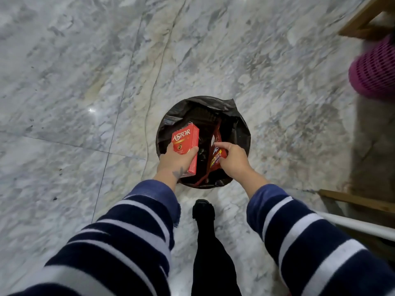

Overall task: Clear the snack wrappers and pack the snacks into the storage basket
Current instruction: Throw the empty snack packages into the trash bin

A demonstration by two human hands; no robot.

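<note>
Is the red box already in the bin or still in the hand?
Still in hand: the left hand grips the red box above the bin.

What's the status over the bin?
Left hand gripping red Astor box. Right hand pinching red snack wrapper. Both over black-lined bin. Nothing blocking.

One red Astor box [185, 144], one red snack wrapper [215, 159], one lined bin [168, 124] — and one pink mesh basket [374, 71].
</note>
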